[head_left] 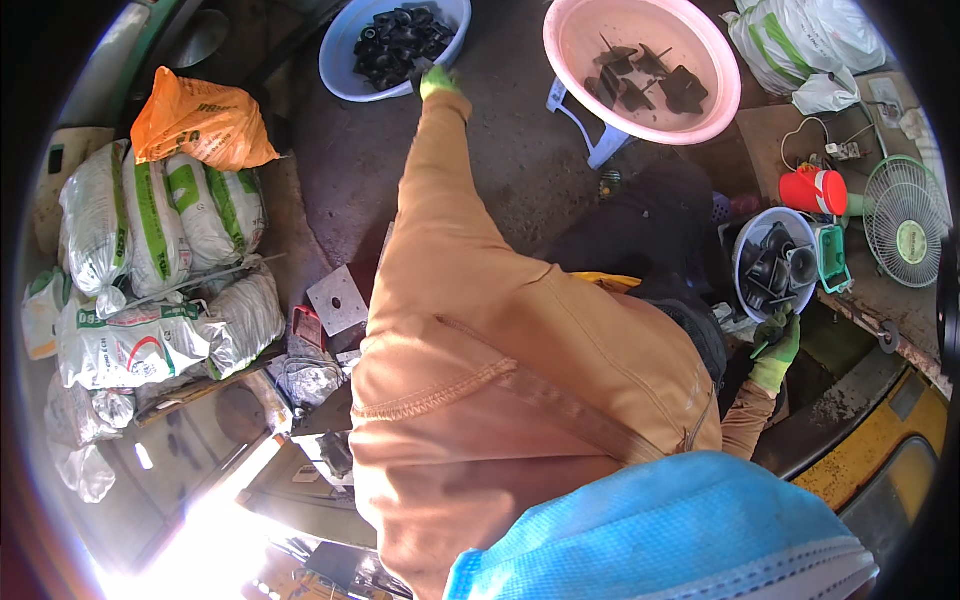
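A person in a tan jacket [540, 345] bulks mid-scene, with stacked white bags [155, 215] off at 9 o'clock. A pink basin [725, 65] sits at 1 o'clock, a blue basin [345, 50] at 11, a green fan [903, 220] and a smaller bowl [795, 224] toward 3. The gloved left hand [440, 84] is at the blue basin's near rim, a dark piece [423, 66] by its fingertips; the gloved right hand [778, 358], fingers bent, is just below the bowl. I can't tell how far either is closed, or on what. Black parts [400, 45] lie in all 3 vessels.
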Available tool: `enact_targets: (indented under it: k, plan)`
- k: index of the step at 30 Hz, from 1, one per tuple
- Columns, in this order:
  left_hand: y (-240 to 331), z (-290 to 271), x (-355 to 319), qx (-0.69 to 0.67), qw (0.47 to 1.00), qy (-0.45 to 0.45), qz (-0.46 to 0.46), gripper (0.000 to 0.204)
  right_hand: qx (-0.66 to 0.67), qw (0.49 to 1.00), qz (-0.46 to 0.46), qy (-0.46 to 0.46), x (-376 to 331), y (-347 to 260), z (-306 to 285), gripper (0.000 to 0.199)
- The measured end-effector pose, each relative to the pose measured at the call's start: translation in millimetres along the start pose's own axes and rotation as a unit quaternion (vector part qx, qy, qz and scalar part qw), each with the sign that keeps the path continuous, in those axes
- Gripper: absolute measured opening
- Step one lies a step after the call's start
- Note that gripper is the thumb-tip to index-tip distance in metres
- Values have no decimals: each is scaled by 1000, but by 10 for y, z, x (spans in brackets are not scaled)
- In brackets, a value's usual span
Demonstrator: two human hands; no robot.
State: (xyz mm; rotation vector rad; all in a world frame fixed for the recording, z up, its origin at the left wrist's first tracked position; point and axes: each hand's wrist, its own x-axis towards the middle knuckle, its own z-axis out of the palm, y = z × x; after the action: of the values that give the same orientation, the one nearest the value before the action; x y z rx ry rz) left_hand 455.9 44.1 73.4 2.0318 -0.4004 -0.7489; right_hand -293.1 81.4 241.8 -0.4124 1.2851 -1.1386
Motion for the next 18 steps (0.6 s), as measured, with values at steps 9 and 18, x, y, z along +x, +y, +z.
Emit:
enact_targets:
  k: [9, 18]
  plan:
    - [1145, 927, -1325, -156, 912, -379, 14, 43, 78, 993, -13, 92, 75, 117, -10, 24]
    - [1572, 2688, -3265, -70, 664, -739, 93, 41, 233, 955, -160, 88, 169, 179, -613, 28]
